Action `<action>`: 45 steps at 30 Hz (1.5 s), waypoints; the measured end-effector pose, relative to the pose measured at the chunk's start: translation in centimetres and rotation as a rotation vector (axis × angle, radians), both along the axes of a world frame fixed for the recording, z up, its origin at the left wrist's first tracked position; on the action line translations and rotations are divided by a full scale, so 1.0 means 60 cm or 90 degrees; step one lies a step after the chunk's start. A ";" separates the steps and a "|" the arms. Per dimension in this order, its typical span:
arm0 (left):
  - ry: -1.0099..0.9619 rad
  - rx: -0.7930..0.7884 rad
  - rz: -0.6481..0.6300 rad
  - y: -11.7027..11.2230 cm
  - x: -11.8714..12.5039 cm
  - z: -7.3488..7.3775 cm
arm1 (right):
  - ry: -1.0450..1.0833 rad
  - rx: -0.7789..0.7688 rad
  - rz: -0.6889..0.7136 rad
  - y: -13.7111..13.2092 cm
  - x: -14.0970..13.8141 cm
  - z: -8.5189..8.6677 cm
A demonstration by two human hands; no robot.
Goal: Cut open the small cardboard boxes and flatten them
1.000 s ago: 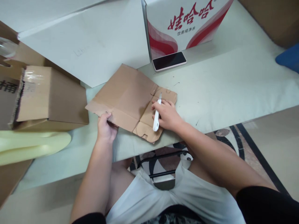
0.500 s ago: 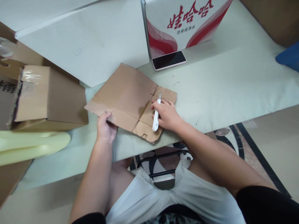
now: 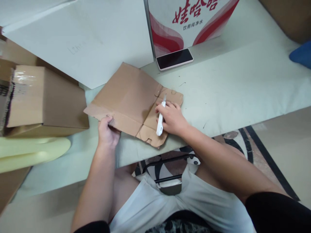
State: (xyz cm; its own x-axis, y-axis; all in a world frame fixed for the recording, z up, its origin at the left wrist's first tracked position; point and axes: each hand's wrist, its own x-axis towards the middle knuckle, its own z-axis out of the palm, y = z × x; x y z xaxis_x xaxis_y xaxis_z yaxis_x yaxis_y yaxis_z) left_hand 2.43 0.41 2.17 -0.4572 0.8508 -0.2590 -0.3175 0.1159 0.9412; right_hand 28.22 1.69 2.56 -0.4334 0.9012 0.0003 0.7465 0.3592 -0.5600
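Observation:
A flattened brown cardboard piece (image 3: 128, 98) lies on the pale green table (image 3: 230, 84), its near corner hanging over the edge. My left hand (image 3: 107, 131) pinches the cardboard's near left edge, fingers closed on it. My right hand (image 3: 172, 118) rests on the cardboard's right flap and grips a white utility knife (image 3: 160, 119), with the blade tip pointing away from me along a fold line.
A brown box (image 3: 46, 100) sits at the left, above a pale yellow object (image 3: 31, 150). A large white board (image 3: 82, 42) leans behind. A red-and-white carton (image 3: 189, 22) stands at the back with a phone (image 3: 174, 59) before it. A blue thing (image 3: 301, 53) is far right.
Both hands and the cardboard hold almost the same pose. The view has shifted slightly, so everything sits a little lower-left in the picture.

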 end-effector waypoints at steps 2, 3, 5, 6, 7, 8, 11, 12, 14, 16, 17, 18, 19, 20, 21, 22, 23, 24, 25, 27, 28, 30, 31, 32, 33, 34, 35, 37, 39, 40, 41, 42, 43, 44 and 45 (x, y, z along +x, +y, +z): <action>-0.009 -0.002 0.001 0.000 -0.001 -0.001 | -0.008 -0.001 -0.001 0.000 -0.001 0.001; -0.011 -0.001 0.002 0.000 -0.001 -0.001 | -0.011 0.000 -0.001 0.000 -0.001 0.000; -0.012 0.005 0.005 0.000 0.000 0.000 | -0.015 0.003 0.001 0.000 -0.002 -0.001; -0.015 0.006 0.009 0.001 0.001 0.001 | -0.014 0.005 0.001 -0.001 -0.002 -0.002; -0.022 0.004 0.016 0.001 0.003 0.002 | -0.013 0.008 0.000 -0.001 -0.002 -0.003; -0.030 0.001 0.023 0.002 0.005 0.004 | -0.011 0.011 -0.001 -0.001 -0.002 -0.003; -0.042 0.000 0.030 0.002 0.010 0.009 | -0.015 0.014 -0.006 -0.002 -0.004 -0.003; -0.041 0.004 0.027 0.002 0.012 0.010 | -0.018 0.015 -0.007 -0.003 -0.004 -0.003; -0.041 0.009 0.027 0.002 0.015 0.013 | -0.021 0.020 -0.008 -0.004 -0.005 -0.002; -0.047 0.006 0.032 0.002 0.017 0.015 | -0.023 0.023 -0.009 -0.004 -0.006 -0.002; -0.049 0.003 0.035 0.001 0.018 0.016 | -0.025 0.024 -0.010 -0.005 -0.006 -0.003; -0.049 0.003 0.036 0.001 0.019 0.016 | -0.026 0.023 -0.011 -0.005 -0.006 -0.004; -0.046 0.005 0.035 0.001 0.020 0.017 | -0.026 0.024 -0.012 -0.005 -0.007 -0.005; -0.043 0.006 0.033 0.001 0.020 0.017 | -0.024 0.027 -0.013 -0.005 -0.007 -0.006; -0.041 0.007 0.034 0.001 0.021 0.017 | -0.021 0.030 -0.013 -0.005 -0.007 -0.008; -0.040 0.008 0.035 0.001 0.022 0.017 | -0.019 0.034 -0.014 -0.006 -0.007 -0.008; -0.040 0.008 0.039 0.001 0.023 0.018 | -0.017 0.037 -0.015 -0.006 -0.007 -0.009; -0.043 0.006 0.044 0.001 0.023 0.018 | -0.017 0.039 -0.016 -0.006 -0.008 -0.009; -0.046 0.002 0.050 0.001 0.024 0.019 | -0.018 0.041 -0.018 -0.006 -0.008 -0.009; -0.050 -0.006 0.055 0.001 0.026 0.021 | -0.021 0.044 -0.021 -0.007 -0.008 -0.008; -0.051 -0.008 0.055 0.001 0.027 0.022 | -0.022 0.045 -0.021 -0.007 -0.008 -0.007; -0.048 -0.006 0.051 0.002 0.029 0.023 | -0.023 0.043 -0.019 -0.007 -0.009 -0.006; -0.045 -0.003 0.050 0.002 0.030 0.024 | -0.022 0.041 -0.018 -0.007 -0.009 -0.006; -0.041 -0.002 0.050 0.002 0.030 0.024 | -0.022 0.040 -0.018 -0.007 -0.009 -0.006; -0.039 -0.002 0.051 0.002 0.031 0.025 | -0.021 0.039 -0.018 -0.007 -0.009 -0.007; -0.038 -0.005 0.051 0.002 0.031 0.025 | -0.020 0.039 -0.017 -0.006 -0.009 -0.007; -0.040 -0.010 0.053 0.002 0.031 0.025 | -0.019 0.039 -0.017 -0.006 -0.008 -0.008; -0.045 -0.018 0.057 0.001 0.031 0.026 | -0.018 0.040 -0.016 -0.005 -0.008 -0.009; -0.045 -0.019 0.052 0.001 0.030 0.026 | -0.018 0.039 -0.014 -0.005 -0.007 -0.009; -0.042 -0.017 0.048 0.000 0.029 0.025 | -0.018 0.039 -0.013 -0.004 -0.006 -0.008; -0.040 -0.015 0.044 0.000 0.028 0.025 | -0.019 0.038 -0.012 -0.004 -0.006 -0.007; -0.039 -0.014 0.043 0.000 0.028 0.024 | -0.019 0.037 -0.011 -0.004 -0.006 -0.007; -0.040 -0.013 0.044 0.000 0.027 0.023 | -0.020 0.034 -0.010 -0.004 -0.005 -0.006; -0.041 -0.012 0.045 -0.001 0.027 0.022 | -0.021 0.032 -0.010 -0.005 -0.005 -0.005; -0.041 -0.008 0.046 -0.001 0.026 0.021 | -0.021 0.031 -0.011 -0.005 -0.005 -0.005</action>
